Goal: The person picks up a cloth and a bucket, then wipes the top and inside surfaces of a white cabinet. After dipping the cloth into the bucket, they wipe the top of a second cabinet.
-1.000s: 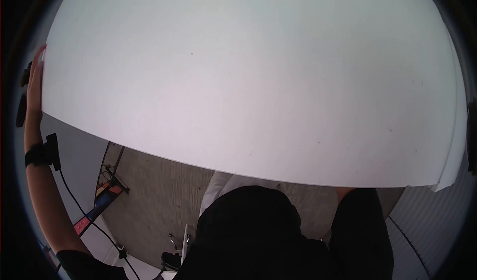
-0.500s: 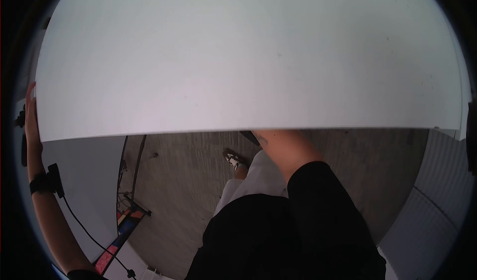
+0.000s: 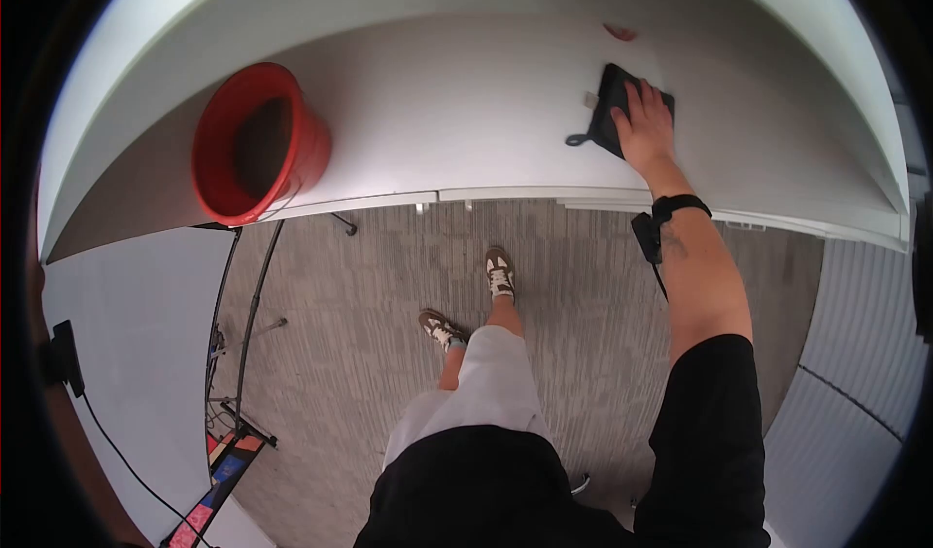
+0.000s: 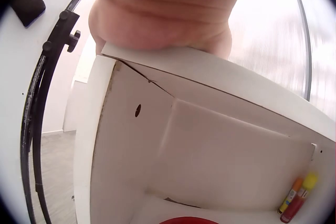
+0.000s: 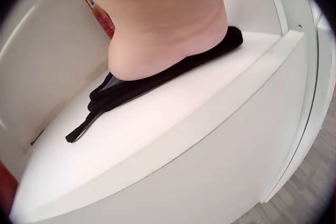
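Note:
On the white shelf (image 3: 457,140) lies a folded black cloth (image 3: 607,125) with a hanging loop and a small pale tag. My right hand (image 3: 645,125) rests on top of it with fingers spread; in the right wrist view the heel of the hand bears on the folded layers (image 5: 157,82). The heel of my left hand (image 4: 163,29) sits on the top corner of the white cabinet (image 4: 220,74), its fingers hidden in that view. Left of the cloth, a red bucket (image 3: 311,145) stands on the shelf, its mouth tilted toward me in the head view.
Two slim containers, one with an orange cap (image 4: 297,183) and one with a yellow cap (image 4: 311,181), stand at the cabinet's back. The cabinet top (image 3: 155,23) overhangs the shelf. A black metal frame (image 3: 255,305) stands on the carpet at left.
My head view has dropped from the cabinet top to the shelf inside. The right hand, formerly hidden under the top, now shows on the black cloth. The left arm stays at the cabinet's left side.

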Action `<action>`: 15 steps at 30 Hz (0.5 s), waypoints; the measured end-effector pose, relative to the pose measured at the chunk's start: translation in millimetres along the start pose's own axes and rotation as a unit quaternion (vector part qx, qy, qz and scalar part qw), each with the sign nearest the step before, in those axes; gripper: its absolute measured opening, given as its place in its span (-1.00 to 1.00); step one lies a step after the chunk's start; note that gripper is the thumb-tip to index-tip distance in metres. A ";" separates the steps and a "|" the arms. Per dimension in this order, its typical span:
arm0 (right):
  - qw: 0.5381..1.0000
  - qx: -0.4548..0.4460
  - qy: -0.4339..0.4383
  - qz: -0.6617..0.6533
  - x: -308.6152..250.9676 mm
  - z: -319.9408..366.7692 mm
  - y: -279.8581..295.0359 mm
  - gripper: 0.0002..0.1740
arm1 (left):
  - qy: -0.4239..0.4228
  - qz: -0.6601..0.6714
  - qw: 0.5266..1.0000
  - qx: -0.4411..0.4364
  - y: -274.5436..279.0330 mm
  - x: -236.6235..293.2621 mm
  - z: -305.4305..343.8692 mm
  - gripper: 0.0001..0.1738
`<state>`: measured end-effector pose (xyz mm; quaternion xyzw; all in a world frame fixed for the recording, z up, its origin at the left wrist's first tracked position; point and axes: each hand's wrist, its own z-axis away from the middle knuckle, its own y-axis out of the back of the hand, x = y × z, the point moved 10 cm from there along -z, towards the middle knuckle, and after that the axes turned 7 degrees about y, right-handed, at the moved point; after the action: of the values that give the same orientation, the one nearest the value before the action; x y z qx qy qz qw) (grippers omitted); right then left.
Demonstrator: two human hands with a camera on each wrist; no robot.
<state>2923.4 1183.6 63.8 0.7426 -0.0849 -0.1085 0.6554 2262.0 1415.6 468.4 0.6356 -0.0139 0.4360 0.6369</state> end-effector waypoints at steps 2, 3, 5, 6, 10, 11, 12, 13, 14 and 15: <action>0.999 -0.028 -0.032 0.019 -0.3 -1.1 -1.7 -0.31 | -0.268 -0.043 0.961 -0.058 -14.4 6.7 20.5 -0.44; 0.999 -0.027 -0.029 0.018 -5.5 -4.5 -2.4 -0.31 | -0.266 -0.043 0.961 -0.056 -13.1 6.9 21.6 -0.44; 0.995 -0.033 -0.092 0.019 -3.2 -8.0 -4.4 -0.29 | -0.272 -0.065 0.959 -0.045 -14.8 9.8 29.3 -0.44; 0.995 -0.032 -0.092 0.019 -9.4 -12.5 -4.7 -0.29 | -0.271 -0.064 0.959 -0.045 -14.8 10.2 30.1 -0.44; 0.990 -0.030 -0.138 0.028 -37.8 -32.8 -5.3 -0.26 | -0.289 -0.120 0.950 -0.008 -8.0 14.1 26.5 -0.44; 0.990 -0.027 -0.133 0.027 -48.9 -36.7 -5.9 -0.25 | -0.294 -0.137 0.946 -0.008 -8.5 14.5 25.8 -0.44; 0.992 -0.016 -0.123 0.030 -63.4 -41.9 -3.5 -0.25 | -0.293 -0.138 0.946 -0.007 -9.7 14.5 27.8 -0.44; 0.992 -0.017 -0.122 0.029 -75.8 -45.0 -2.5 -0.25 | -0.296 -0.142 0.945 0.005 -10.3 16.5 32.6 -0.45; 0.994 -0.039 -0.093 0.039 -95.4 -50.1 -0.7 -0.28 | -0.299 -0.145 0.943 0.018 -10.1 17.7 37.0 -0.46; 0.995 -0.061 -0.062 0.050 -114.8 -56.5 -0.3 -0.31 | -0.297 -0.144 0.944 0.021 -9.2 17.6 37.9 -0.46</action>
<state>2828.4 1268.5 75.8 0.6875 -0.1556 -0.1267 0.6979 2298.5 1395.6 478.4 0.7448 -0.1012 0.1310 0.6464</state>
